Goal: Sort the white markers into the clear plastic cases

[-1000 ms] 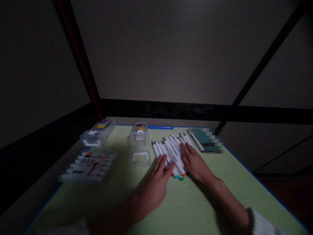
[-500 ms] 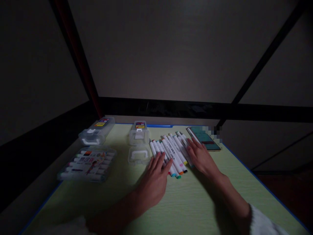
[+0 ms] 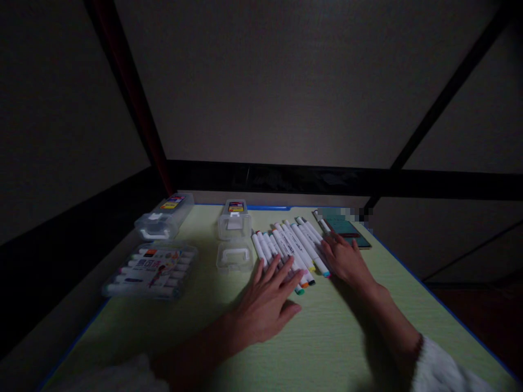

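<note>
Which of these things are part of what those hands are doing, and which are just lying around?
In use:
- Loose markers
- Left hand, spread over them
- Right hand, at their right side

Apparently lying by, untouched:
- Filled marker case
- Long clear box
- Small clear box

Unclear: green-faced slab, near the right hand

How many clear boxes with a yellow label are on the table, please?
2: the left box, behind the marker case, and the middle box, to the left of the loose markers. No others seem hidden.
</note>
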`<control>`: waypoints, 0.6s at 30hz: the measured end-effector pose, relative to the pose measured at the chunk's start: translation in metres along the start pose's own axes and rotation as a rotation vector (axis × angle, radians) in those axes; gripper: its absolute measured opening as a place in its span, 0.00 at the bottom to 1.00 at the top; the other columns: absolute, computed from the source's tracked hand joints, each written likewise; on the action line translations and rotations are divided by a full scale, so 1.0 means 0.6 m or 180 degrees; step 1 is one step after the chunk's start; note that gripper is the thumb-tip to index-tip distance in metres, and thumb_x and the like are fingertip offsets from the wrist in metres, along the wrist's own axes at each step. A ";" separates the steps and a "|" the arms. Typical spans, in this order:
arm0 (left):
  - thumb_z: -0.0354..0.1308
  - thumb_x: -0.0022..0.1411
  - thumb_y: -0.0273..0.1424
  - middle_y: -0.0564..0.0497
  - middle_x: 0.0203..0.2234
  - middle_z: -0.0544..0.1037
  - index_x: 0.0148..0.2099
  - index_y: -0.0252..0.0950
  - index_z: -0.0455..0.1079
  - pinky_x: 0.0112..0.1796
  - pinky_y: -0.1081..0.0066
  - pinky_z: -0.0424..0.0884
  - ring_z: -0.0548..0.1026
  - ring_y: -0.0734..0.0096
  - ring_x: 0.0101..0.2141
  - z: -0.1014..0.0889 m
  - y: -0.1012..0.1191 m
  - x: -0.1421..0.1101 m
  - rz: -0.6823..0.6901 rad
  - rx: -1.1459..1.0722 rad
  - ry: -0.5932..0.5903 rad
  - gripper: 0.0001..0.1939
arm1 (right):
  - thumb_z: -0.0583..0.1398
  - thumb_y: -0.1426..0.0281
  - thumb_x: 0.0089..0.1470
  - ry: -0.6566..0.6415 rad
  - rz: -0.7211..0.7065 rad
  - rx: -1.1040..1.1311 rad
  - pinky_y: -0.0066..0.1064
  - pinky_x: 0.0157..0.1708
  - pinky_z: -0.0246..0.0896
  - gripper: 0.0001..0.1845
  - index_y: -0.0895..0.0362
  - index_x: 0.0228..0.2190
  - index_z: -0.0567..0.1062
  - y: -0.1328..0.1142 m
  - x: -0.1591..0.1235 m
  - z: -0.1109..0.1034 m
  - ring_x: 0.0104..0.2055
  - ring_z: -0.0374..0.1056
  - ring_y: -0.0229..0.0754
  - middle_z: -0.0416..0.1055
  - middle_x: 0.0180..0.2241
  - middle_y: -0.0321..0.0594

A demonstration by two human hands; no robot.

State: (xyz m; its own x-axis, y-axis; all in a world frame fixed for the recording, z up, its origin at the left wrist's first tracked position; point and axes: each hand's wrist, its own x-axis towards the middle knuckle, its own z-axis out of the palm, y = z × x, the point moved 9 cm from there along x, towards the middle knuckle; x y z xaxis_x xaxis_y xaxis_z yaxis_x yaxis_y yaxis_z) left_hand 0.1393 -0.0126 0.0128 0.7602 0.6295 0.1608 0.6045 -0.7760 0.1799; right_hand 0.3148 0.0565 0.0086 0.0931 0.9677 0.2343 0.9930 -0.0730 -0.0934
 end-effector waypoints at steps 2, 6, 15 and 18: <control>0.50 0.62 0.37 0.49 0.64 0.42 0.64 0.47 0.40 0.56 0.44 0.47 0.42 0.51 0.62 0.002 0.000 0.001 -0.0006 -0.0034 -0.0088 0.32 | 0.40 0.67 0.61 -0.0044 -0.0018 0.0019 0.57 0.55 0.44 0.24 0.64 0.44 0.71 -0.001 0.001 -0.002 0.56 0.59 0.55 0.62 0.54 0.55; 0.51 0.62 0.37 0.49 0.64 0.43 0.64 0.48 0.40 0.56 0.43 0.47 0.42 0.51 0.62 0.005 -0.003 0.001 -0.0046 -0.0051 -0.0147 0.32 | 0.40 0.66 0.61 0.0026 -0.0076 0.0150 0.56 0.54 0.45 0.25 0.64 0.40 0.73 -0.001 0.003 -0.003 0.53 0.61 0.56 0.63 0.53 0.56; 0.49 0.63 0.39 0.48 0.63 0.45 0.63 0.45 0.45 0.57 0.44 0.45 0.42 0.52 0.62 0.007 -0.006 0.000 -0.0043 -0.0007 -0.0062 0.29 | 0.40 0.64 0.61 0.0199 -0.0077 0.0304 0.42 0.50 0.54 0.25 0.63 0.38 0.73 0.002 0.003 -0.017 0.45 0.69 0.51 0.72 0.43 0.54; 0.48 0.63 0.40 0.48 0.63 0.45 0.63 0.44 0.46 0.57 0.44 0.45 0.42 0.53 0.62 0.006 -0.008 0.000 -0.0038 -0.0022 0.0003 0.28 | 0.40 0.64 0.61 0.0209 -0.0073 0.0322 0.37 0.43 0.59 0.26 0.61 0.37 0.74 0.000 0.001 -0.026 0.40 0.71 0.49 0.75 0.38 0.52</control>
State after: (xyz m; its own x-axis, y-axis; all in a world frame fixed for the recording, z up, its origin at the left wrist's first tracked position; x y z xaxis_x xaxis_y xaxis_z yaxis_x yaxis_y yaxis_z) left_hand 0.1374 -0.0089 0.0083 0.7527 0.6388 0.1594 0.6120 -0.7681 0.1885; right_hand 0.3162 0.0533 0.0237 0.0783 0.9507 0.3000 0.9827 -0.0229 -0.1838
